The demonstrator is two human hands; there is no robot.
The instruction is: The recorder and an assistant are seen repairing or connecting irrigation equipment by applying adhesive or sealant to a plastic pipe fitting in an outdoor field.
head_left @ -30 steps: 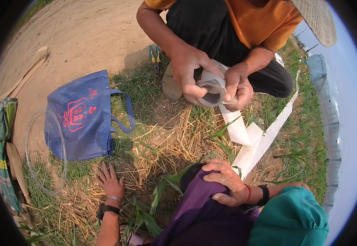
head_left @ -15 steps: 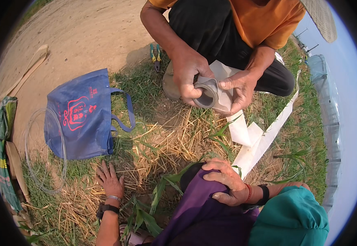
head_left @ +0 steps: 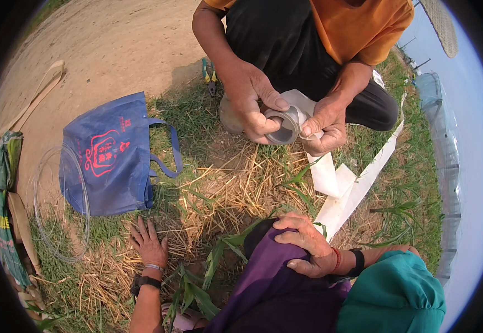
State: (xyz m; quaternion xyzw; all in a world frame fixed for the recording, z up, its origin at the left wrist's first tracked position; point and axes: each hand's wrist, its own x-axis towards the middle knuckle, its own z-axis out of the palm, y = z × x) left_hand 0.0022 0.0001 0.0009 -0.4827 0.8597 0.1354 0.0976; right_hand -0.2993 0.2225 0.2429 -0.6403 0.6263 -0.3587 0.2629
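My left hand [head_left: 149, 244] lies flat on the straw and grass, fingers spread, holding nothing. Over my purple-clad knee [head_left: 277, 250] rests my right hand [head_left: 307, 247], its fingers apart and curved across the cloth. Across from me, a crouching person's two hands [head_left: 252, 105] hold a short grey ring [head_left: 283, 133], like a piece of pipe. White strip material [head_left: 302, 102] is wrapped partly around that ring. From there a long white strip [head_left: 336, 213] trails folded over the grass, passing behind my right hand.
A blue cloth bag [head_left: 108, 161] lies left of centre, a coil of clear tubing [head_left: 37, 216] against it. Pliers [head_left: 210, 77] lie by the other person's foot. A green sack [head_left: 2, 194] is at far left, green leaves [head_left: 214, 266] between my arms, clear plastic sheeting [head_left: 441, 139] at right.
The other person's fingers have shifted on the ring, and the white material sits differently around it, the ring slightly turned. Both my hands have stayed in place.
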